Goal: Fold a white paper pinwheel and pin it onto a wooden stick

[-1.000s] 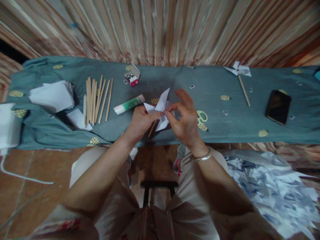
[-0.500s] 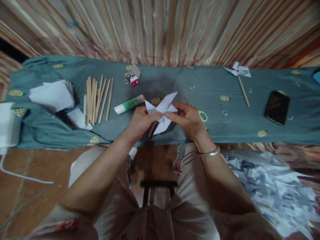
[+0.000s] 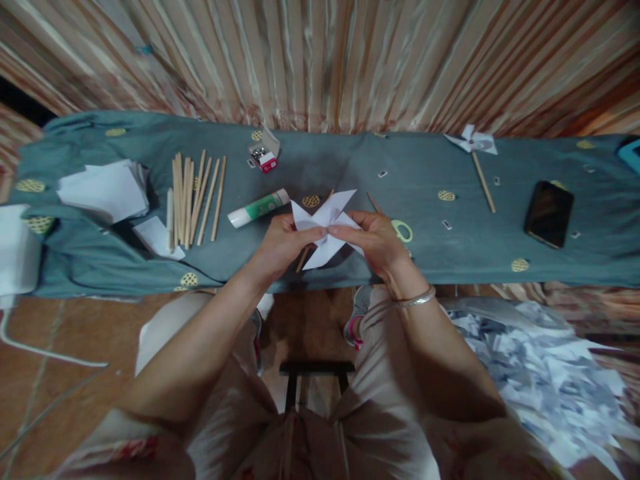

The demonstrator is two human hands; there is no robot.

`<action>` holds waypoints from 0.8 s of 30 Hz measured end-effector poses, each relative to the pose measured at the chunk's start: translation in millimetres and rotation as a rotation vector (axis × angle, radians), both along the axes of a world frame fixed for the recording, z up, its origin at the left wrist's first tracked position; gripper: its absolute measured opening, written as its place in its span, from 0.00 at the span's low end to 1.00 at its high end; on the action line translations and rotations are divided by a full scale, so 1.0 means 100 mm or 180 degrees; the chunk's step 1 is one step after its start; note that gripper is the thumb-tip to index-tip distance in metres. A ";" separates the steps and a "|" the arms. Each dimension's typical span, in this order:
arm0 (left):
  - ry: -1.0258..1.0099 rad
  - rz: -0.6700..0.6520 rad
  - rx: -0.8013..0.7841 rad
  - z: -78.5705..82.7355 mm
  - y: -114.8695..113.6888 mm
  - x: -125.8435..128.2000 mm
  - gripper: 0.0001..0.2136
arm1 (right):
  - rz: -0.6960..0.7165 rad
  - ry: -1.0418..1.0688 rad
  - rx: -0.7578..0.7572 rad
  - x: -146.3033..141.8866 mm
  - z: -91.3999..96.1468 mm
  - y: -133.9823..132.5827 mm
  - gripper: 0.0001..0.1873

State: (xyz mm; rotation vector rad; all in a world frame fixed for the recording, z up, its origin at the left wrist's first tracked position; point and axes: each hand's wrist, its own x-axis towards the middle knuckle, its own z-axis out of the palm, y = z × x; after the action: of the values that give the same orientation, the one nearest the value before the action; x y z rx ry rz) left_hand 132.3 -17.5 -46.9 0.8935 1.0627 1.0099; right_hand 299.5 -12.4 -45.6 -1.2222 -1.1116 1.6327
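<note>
A white paper pinwheel is held above the near edge of a table under a grey-green cloth. My left hand pinches its centre from the left with closed fingers. From the right, my right hand pinches the same centre, fingers closed. A thin wooden stick shows just under the paper between my hands. A silver bangle circles my right wrist.
On the cloth lie a glue stick, several wooden sticks, a stack of white paper, a small red box, scissors, a finished pinwheel on a stick and a black phone. Paper scraps cover the floor at right.
My right hand's raised fingers have closed down onto the pinwheel's centre. The pinwheel has turned flatter and sits slightly lower; my left hand has kept its pinch.
</note>
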 end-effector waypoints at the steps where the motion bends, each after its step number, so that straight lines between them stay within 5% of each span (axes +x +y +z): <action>1: -0.0010 0.0020 -0.0032 -0.01 0.00 0.00 0.09 | -0.0005 0.0033 -0.0027 -0.01 0.00 0.00 0.19; 24: 0.0041 0.0058 -0.0259 0.03 0.00 -0.01 0.13 | 0.0042 0.0326 -0.0011 0.00 -0.03 0.02 0.16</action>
State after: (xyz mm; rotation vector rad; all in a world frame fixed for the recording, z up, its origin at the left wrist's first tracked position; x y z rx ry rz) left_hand 131.6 -17.6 -44.0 0.8263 1.1168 0.9702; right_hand 299.0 -10.5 -48.5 -1.1227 -1.0555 1.6883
